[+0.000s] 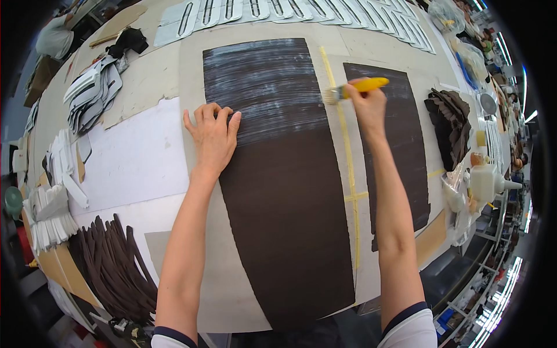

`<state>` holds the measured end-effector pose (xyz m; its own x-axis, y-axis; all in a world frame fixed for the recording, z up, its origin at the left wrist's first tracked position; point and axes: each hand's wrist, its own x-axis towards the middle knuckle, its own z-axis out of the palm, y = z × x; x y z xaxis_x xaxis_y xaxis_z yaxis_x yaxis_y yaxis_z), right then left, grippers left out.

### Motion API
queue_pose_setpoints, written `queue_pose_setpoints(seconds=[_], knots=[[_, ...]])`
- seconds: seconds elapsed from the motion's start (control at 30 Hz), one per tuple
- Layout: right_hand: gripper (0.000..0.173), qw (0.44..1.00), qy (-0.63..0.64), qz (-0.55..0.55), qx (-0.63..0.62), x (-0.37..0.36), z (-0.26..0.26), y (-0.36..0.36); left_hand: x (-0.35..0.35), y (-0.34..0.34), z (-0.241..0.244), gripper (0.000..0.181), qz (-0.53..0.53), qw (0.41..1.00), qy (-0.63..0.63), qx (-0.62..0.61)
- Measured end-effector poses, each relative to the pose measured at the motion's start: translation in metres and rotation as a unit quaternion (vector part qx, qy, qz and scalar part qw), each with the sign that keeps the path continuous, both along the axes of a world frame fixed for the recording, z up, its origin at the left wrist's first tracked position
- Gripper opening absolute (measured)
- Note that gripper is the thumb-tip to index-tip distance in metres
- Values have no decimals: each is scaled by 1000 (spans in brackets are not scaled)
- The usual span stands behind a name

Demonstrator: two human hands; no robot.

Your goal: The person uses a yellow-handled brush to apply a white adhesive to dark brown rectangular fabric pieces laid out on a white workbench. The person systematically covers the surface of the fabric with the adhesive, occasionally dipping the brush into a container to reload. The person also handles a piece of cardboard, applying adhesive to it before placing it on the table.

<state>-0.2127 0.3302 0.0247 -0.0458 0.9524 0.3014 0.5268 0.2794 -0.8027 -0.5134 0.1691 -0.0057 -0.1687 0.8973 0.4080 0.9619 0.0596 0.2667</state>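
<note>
A long dark brown sheet (287,217) lies flat before me, its material not certain. Streaks of a whitish wet coating cover its far part, while the near part is plain brown. My right hand (370,106) grips a flat brush with a yellow handle (375,83). The bristles, slightly blurred, are just off the sheet's right edge, over a strip of yellow tape (343,126). At the sheet's left edge my left hand (213,135) rests with fingers spread, fingertips near the coated part. Under my right forearm is a second, narrower brown sheet (396,143) with faint streaks.
Pale slotted pieces (270,11) overlap along the far edge. To the left lie white paper (135,161), stacked grey pieces (93,95) and brown strips (113,265). Brown scraps (450,124) and a white squeeze bottle (485,182) are at right. Another person (54,37) is at far left.
</note>
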Motion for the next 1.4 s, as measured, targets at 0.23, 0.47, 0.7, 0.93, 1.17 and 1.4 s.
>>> queue_pose_setpoints(seconds=[0.23, 0.47, 0.7, 0.93, 1.17, 1.4], knots=[[15, 980, 179, -7, -84, 25, 74, -80, -5, -81, 26, 9, 108, 968, -205, 98], [16, 963, 210, 11, -168, 26, 69, -137, 19, -302, 43, 20, 246, 928, -268, -79], [16, 946, 236, 33, -219, -3, 49, -165, 22, -319, 55, 44, 233, 954, -137, -130], [12, 943, 216, 145, -205, -104, 29, -172, 24, -134, 19, 62, 13, 987, -62, -148], [13, 951, 188, 171, -174, -139, 3, -165, 15, -106, -10, 62, -3, 985, 10, -170], [12, 983, 78, 72, -149, -34, 10, -120, 14, -109, -13, 62, 6, 984, 25, -174]])
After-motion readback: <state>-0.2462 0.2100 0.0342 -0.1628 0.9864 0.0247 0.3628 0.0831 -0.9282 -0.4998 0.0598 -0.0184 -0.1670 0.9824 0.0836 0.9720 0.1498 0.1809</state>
